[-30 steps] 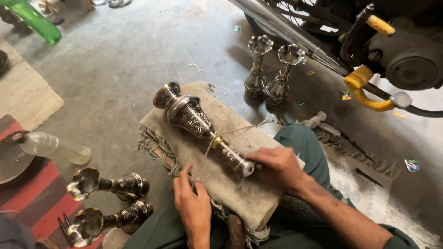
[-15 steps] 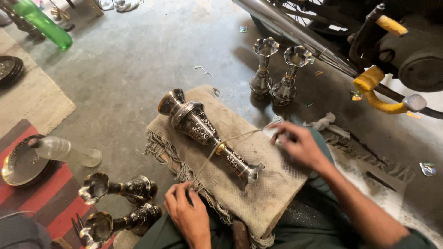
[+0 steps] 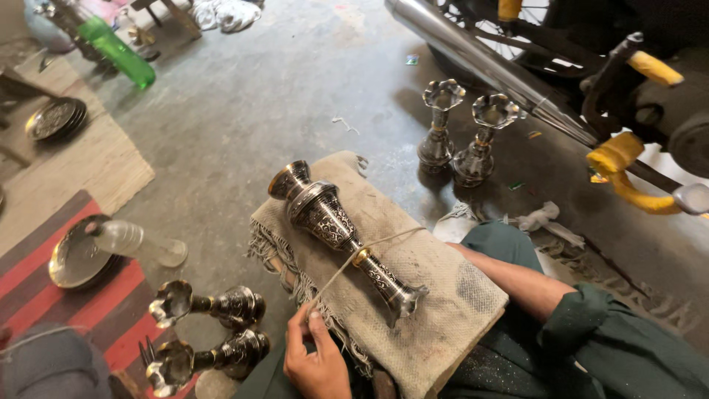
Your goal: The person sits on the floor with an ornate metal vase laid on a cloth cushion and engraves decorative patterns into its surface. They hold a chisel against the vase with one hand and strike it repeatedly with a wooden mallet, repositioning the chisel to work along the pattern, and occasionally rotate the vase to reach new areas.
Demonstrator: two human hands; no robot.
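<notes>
An engraved metal vase (image 3: 336, 233) lies on its side on a burlap-covered pad (image 3: 443, 325) across my lap. A thin string (image 3: 384, 238) loops around its brass neck ring. My left hand (image 3: 316, 356) at the pad's near edge pinches one end of the string, which runs taut up to the vase. My right forearm (image 3: 509, 279) in a green sleeve reaches over the pad's right side. That hand is hidden behind the pad's far edge, where the other end of the string disappears.
Two similar vases (image 3: 458, 133) stand upright on the concrete floor beyond the pad, beside a motorcycle's exhaust pipe (image 3: 480, 63). Two more vases (image 3: 210, 329) lie at the lower left by a striped mat, a metal plate (image 3: 77, 255) and a plastic bottle (image 3: 140, 242).
My right hand left the vase's foot, moved off past the pad's far edge and dropped out of sight. The string now stretches over the neck. My left hand stayed at the near edge.
</notes>
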